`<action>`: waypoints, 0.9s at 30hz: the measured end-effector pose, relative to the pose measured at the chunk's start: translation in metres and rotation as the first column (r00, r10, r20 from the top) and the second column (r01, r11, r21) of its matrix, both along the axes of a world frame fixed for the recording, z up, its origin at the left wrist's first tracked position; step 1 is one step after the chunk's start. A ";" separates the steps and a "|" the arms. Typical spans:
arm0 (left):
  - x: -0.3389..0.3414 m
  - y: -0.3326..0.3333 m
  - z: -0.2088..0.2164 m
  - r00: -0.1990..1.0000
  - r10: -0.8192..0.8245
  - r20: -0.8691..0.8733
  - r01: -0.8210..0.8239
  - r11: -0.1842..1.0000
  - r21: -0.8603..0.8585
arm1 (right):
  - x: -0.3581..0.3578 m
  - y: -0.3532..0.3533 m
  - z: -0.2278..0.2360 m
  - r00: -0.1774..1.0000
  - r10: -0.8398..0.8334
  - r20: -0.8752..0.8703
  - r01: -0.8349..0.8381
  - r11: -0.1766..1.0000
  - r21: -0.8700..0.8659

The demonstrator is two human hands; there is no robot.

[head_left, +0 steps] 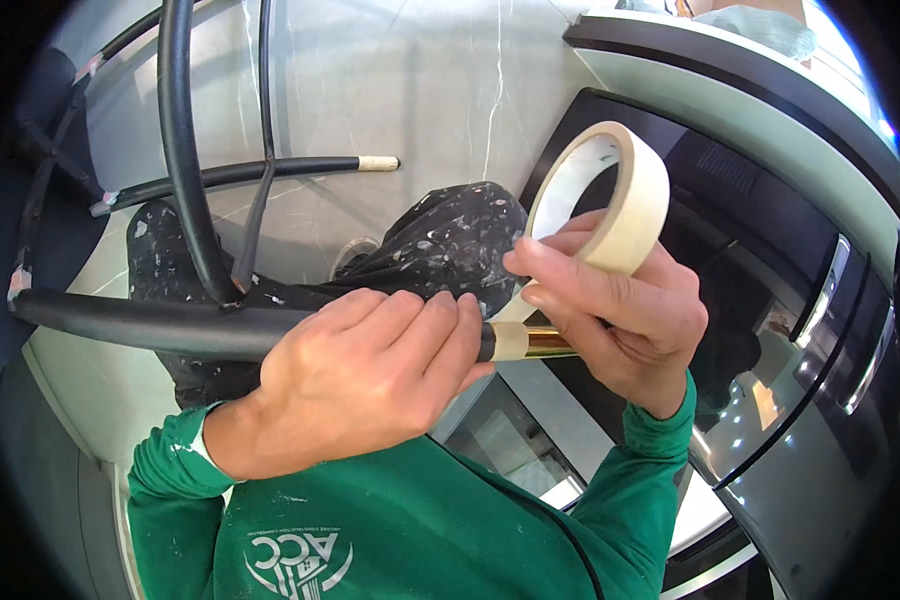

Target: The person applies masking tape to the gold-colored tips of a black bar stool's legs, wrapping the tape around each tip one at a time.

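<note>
Your left hand (370, 365) clasps the black furniture leg (160, 322); your right hand (638, 318) pinches the masking-tape roll (647, 205) near the gold end (550, 343).

Single head view: left fisheye of head-worn pair, looking steeply down; hands (370, 362) close to lens near mid-frame, floor (435, 105) farther off; straight edges bow toward dark rim.
</note>
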State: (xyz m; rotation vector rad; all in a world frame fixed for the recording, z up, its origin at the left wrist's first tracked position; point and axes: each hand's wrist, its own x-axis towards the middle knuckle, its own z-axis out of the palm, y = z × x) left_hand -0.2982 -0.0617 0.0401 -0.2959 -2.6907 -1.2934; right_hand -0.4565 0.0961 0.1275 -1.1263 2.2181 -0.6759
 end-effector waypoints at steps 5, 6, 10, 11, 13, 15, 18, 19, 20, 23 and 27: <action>0.000 0.001 -0.002 1.000 0.013 -0.020 -0.013 1.000 0.016 | -0.004 -0.001 -0.006 0.996 -0.060 0.073 0.058 0.998 0.024; 0.000 0.001 -0.002 1.000 0.019 -0.019 -0.018 1.000 0.017 | -0.005 -0.002 -0.004 0.999 -0.020 0.042 0.019 0.999 0.028; -0.002 -0.001 -0.001 1.000 -0.013 0.000 0.013 1.000 0.025 | 0.007 -0.007 0.011 0.996 0.041 -0.085 -0.040 0.999 0.014; -0.003 -0.001 -0.002 1.000 -0.009 -0.021 0.009 1.000 0.012 | 0.011 -0.008 0.013 0.993 0.032 -0.114 -0.032 0.999 0.007; -0.003 0.001 -0.007 0.998 0.006 -0.060 -0.007 1.000 -0.018 | 0.016 -0.010 0.018 0.992 -0.006 -0.125 0.010 0.999 0.033; -0.005 0.003 -0.005 0.998 0.040 -0.049 -0.039 0.999 0.014 | 0.025 -0.012 0.024 0.990 -0.051 -0.131 0.058 0.997 0.056; -0.007 0.000 -0.003 0.999 0.035 -0.038 -0.034 0.999 0.026 | 0.036 -0.012 0.029 0.984 -0.113 -0.138 0.124 0.990 0.070; -0.007 -0.001 -0.003 0.999 0.029 -0.033 -0.029 0.999 0.022 | 0.038 -0.012 0.029 0.983 -0.116 -0.142 0.127 0.989 0.075; -0.007 -0.001 -0.003 0.999 0.025 -0.027 -0.024 0.999 0.022 | 0.039 -0.012 0.029 0.983 -0.105 -0.153 0.119 0.990 0.082; -0.005 -0.002 -0.002 1.000 0.009 -0.003 -0.009 1.000 0.029 | 0.045 -0.008 0.036 0.980 -0.022 -0.197 0.045 0.992 0.114; -0.004 -0.003 0.003 0.999 -0.005 0.050 0.003 1.000 0.028 | 0.045 0.013 0.037 0.949 0.166 -0.266 -0.141 0.984 0.110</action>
